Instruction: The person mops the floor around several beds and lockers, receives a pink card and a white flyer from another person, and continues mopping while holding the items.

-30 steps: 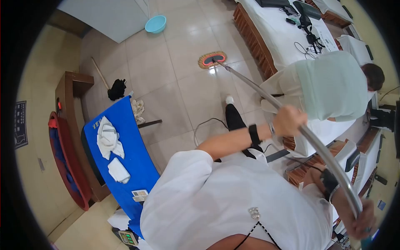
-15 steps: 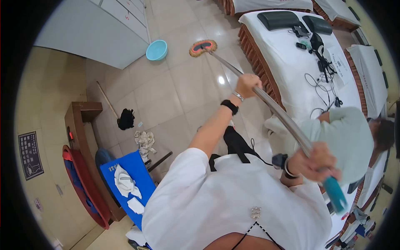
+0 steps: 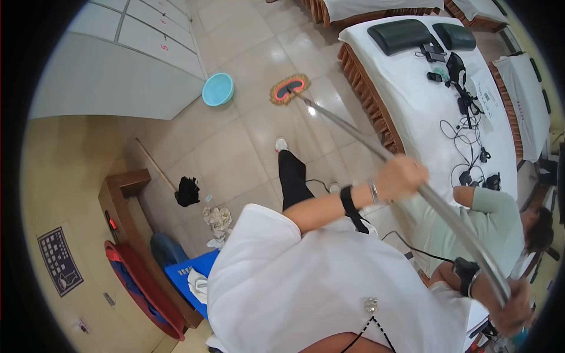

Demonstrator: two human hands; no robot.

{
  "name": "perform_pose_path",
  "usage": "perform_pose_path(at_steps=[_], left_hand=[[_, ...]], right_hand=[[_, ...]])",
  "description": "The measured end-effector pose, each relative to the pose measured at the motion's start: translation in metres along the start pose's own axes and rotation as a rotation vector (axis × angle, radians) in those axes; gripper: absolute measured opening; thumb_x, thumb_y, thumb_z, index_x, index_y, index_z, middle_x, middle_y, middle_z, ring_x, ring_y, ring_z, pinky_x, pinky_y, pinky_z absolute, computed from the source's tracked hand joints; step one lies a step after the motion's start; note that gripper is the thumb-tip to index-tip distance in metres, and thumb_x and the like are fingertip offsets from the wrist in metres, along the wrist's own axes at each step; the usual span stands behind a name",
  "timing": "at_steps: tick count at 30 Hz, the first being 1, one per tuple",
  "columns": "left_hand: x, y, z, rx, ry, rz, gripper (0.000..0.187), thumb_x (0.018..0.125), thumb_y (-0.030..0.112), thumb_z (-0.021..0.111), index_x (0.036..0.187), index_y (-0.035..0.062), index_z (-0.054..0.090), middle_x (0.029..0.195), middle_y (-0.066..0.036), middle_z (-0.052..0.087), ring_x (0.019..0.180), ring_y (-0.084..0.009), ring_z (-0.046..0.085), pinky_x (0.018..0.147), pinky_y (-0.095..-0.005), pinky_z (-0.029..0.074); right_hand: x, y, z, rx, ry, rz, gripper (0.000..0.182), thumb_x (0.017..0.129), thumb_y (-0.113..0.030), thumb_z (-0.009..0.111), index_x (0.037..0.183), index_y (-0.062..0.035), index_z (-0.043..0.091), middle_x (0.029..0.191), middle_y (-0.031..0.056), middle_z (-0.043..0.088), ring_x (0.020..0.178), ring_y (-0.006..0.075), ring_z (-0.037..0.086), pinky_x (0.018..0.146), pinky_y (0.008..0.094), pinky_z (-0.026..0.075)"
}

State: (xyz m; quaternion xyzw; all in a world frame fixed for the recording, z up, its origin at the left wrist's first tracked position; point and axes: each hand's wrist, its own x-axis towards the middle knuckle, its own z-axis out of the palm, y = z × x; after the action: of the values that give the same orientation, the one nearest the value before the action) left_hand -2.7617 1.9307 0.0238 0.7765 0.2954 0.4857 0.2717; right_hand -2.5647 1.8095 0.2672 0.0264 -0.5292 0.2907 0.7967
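Note:
A mop with a long metal pole (image 3: 353, 130) slants across the head view. Its flat head (image 3: 290, 89), red with tan fringe, rests on the tiled floor. My left hand (image 3: 402, 178) is wrapped round the middle of the pole. Lower right, my right hand (image 3: 511, 309) grips the pole near its top end; this hand is a little blurred and partly dark at the view's edge. Just left of the mop head stands a light blue basin (image 3: 218, 90) on the floor.
To the right is a white-covered bed (image 3: 406, 76) with cables and devices; a person in pale green (image 3: 494, 209) is beside it. White lockers (image 3: 159, 41) stand upper left. A second mop with a black head (image 3: 187, 191) and crumpled cloths (image 3: 218, 220) lie on the floor.
Both hands have moved right with the pole, and its top end has swung toward the right edge. The mop head sits slightly lower in view. My foot now shows forward on the floor.

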Motion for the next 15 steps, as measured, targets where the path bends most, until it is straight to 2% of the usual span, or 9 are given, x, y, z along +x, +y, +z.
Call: perform_pose_path(at_steps=[1, 2, 4, 7, 9, 11, 13, 15], left_hand=[[0.001, 0.007, -0.003, -0.023, -0.019, 0.014, 0.020, 0.047, 0.003, 0.060, 0.061, 0.0133, 0.051, 0.059, -0.002, 0.051, 0.055, -0.0213, 0.052, 0.050, -0.0332, 0.041], [0.001, 0.009, -0.014, -0.043, -0.001, 0.004, 0.019, 0.047, 0.003, 0.059, 0.061, 0.0134, 0.051, 0.058, -0.001, 0.050, 0.054, -0.0201, 0.051, 0.048, -0.0323, 0.040], [0.003, -0.006, -0.038, -0.069, 0.024, -0.014, 0.019, 0.048, 0.004, 0.059, 0.062, 0.0135, 0.050, 0.056, -0.001, 0.048, 0.053, -0.0188, 0.050, 0.047, -0.0313, 0.039], [0.014, -0.049, -0.085, -0.102, 0.091, 0.090, 0.018, 0.048, 0.005, 0.059, 0.061, 0.0140, 0.050, 0.056, 0.001, 0.046, 0.053, -0.0175, 0.050, 0.046, -0.0297, 0.038], [0.035, -0.094, -0.131, -0.101, 0.030, 0.118, 0.017, 0.049, 0.007, 0.060, 0.061, 0.0140, 0.051, 0.057, 0.001, 0.048, 0.054, -0.0179, 0.050, 0.047, -0.0296, 0.039], [0.056, -0.158, -0.173, -0.071, 0.093, 0.160, 0.017, 0.049, 0.008, 0.060, 0.062, 0.0143, 0.051, 0.058, 0.001, 0.049, 0.055, -0.0181, 0.051, 0.048, -0.0299, 0.039], [0.071, -0.227, -0.212, 0.007, 0.172, 0.156, 0.016, 0.051, 0.010, 0.061, 0.063, 0.0151, 0.051, 0.059, 0.001, 0.050, 0.056, -0.0189, 0.052, 0.049, -0.0309, 0.040], [0.091, -0.301, -0.267, 0.064, 0.218, 0.140, 0.017, 0.052, 0.012, 0.063, 0.062, 0.0162, 0.050, 0.060, 0.000, 0.051, 0.057, -0.0206, 0.053, 0.049, -0.0328, 0.041]], right_hand=[[0.012, 0.001, 0.006, -0.091, -0.087, -0.045, 0.008, 0.068, -0.014, 0.054, 0.071, -0.0071, 0.052, 0.044, -0.0064, 0.051, 0.035, 0.0009, 0.047, 0.042, 0.0134, 0.038], [0.015, 0.031, 0.026, -0.091, -0.098, -0.043, 0.008, 0.068, -0.014, 0.054, 0.071, -0.0071, 0.052, 0.044, -0.0064, 0.051, 0.035, 0.0009, 0.047, 0.042, 0.0134, 0.038], [0.013, 0.092, 0.071, -0.125, -0.113, -0.058, 0.009, 0.083, -0.012, 0.046, 0.078, -0.0059, 0.043, 0.049, -0.0053, 0.042, 0.037, 0.0038, 0.040, 0.039, 0.0168, 0.036], [0.016, 0.150, 0.100, -0.129, -0.143, -0.073, 0.009, 0.083, -0.012, 0.046, 0.079, -0.0047, 0.044, 0.049, -0.0055, 0.042, 0.037, 0.0036, 0.040, 0.040, 0.0168, 0.037], [0.018, 0.191, 0.107, -0.184, -0.154, -0.091, 0.007, 0.082, -0.010, 0.045, 0.079, -0.0047, 0.044, 0.049, -0.0057, 0.041, 0.038, 0.0033, 0.041, 0.041, 0.0166, 0.038], [0.017, 0.239, 0.106, -0.228, 0.106, -0.221, 0.009, 0.068, -0.014, 0.054, 0.069, -0.0050, 0.051, 0.043, -0.0062, 0.050, 0.032, 0.0036, 0.047, 0.037, 0.0158, 0.040], [0.007, 0.315, 0.104, -0.087, 0.106, -0.120, 0.007, 0.069, -0.009, 0.055, 0.073, -0.0087, 0.050, 0.047, -0.0061, 0.051, 0.036, 0.0026, 0.046, 0.039, 0.0173, 0.039], [-0.012, 0.416, 0.111, -0.059, 0.141, -0.132, 0.008, 0.070, -0.009, 0.055, 0.075, -0.0105, 0.049, 0.047, -0.0059, 0.048, 0.036, 0.0024, 0.044, 0.040, 0.0172, 0.036]])
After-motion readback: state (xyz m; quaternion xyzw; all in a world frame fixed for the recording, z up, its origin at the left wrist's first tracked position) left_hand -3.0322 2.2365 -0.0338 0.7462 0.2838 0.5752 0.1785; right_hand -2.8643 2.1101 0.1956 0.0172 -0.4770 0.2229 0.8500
